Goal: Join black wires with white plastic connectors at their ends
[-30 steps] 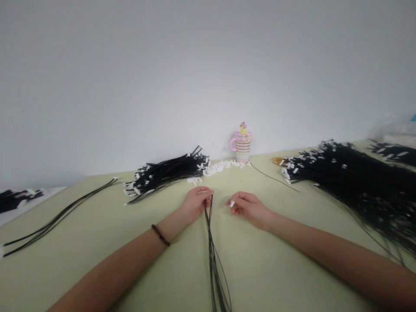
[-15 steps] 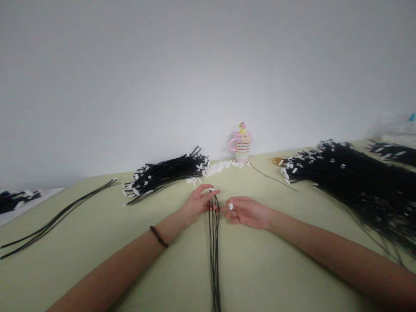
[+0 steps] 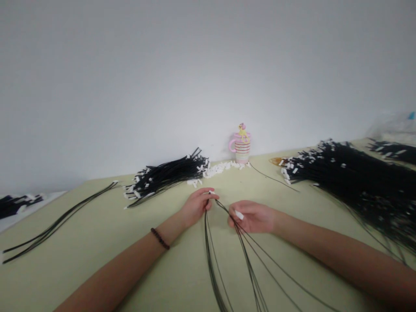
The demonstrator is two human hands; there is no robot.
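My left hand [image 3: 196, 205] pinches the top end of a bunch of thin black wires [image 3: 211, 264], where a small white connector [image 3: 211, 191] shows at the fingertips. From there the wires hang in two groups toward the table's near edge. My right hand [image 3: 253, 216] has its fingers closed around the right-hand group, a little below the left hand. A white connector [image 3: 239, 215] also sits between the fingers of this hand. Whether it is joined to any wire I cannot tell.
Loose white connectors [image 3: 221, 168] lie by a striped pink mug [image 3: 242, 149] at the wall. Piles of black wires with white ends lie at the back left [image 3: 169, 171] and right [image 3: 354, 177]. A few separate wires [image 3: 61, 221] stretch along the left of the table.
My right hand has closed on part of the wires and drawn them to the right, so the single hanging bunch is now split in two. My left hand stays almost in place.
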